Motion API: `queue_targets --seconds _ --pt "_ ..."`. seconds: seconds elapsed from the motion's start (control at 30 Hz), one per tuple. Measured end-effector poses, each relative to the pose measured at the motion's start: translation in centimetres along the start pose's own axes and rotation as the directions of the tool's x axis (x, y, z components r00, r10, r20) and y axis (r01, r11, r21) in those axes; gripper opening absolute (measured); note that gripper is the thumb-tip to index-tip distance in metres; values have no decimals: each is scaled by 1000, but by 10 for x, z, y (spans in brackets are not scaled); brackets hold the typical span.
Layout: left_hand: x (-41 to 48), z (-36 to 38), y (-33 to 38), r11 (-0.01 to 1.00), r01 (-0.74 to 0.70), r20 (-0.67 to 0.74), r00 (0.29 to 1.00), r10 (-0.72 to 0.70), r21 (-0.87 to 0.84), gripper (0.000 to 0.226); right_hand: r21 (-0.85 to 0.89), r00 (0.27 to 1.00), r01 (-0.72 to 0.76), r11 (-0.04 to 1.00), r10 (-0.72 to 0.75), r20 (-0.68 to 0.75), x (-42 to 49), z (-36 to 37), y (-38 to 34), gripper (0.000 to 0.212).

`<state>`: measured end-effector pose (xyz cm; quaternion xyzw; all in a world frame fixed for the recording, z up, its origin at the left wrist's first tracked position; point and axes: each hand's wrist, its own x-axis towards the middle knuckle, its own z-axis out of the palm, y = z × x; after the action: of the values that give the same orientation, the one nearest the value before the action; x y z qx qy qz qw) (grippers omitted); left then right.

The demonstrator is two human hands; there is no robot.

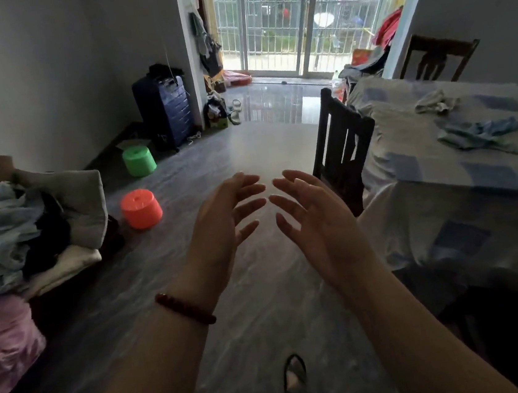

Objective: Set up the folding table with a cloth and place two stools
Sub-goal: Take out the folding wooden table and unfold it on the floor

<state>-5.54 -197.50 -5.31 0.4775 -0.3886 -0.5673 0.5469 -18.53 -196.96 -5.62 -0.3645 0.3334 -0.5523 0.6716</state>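
Your left hand [221,220] and right hand [312,219]: spread wide, holding nothing. Round orange plastic stool [141,208], to their left: likely next, so grip its rim squarely. Round green plastic stool [139,160]: beyond it.

Checked cloth [405,134] hiding the table beneath, cut off right, clothes pile [12,224] cropped left, foot [293,383] blurred
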Motion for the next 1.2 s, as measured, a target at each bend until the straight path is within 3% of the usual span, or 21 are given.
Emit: queue_targets --seconds 0.37,0.7,1.1,1.2 --pt "248 29 47 999 -48 1 999 48 -18 32 15 996 53 998 -54 71 253 -23 -46 19" --pt "419 -5 58 995 -8 -129 992 -6 -101 34 13 997 -44 999 43 62 440 -24 -30 16" --pt "668 -71 112 999 -6 -36 999 4 -42 36 15 1000 -16 1000 16 4 694 32 -13 17" --pt "718 -86 119 995 48 -31 998 -51 -91 38 37 999 -37 999 37 -24 746 44 -5 15"
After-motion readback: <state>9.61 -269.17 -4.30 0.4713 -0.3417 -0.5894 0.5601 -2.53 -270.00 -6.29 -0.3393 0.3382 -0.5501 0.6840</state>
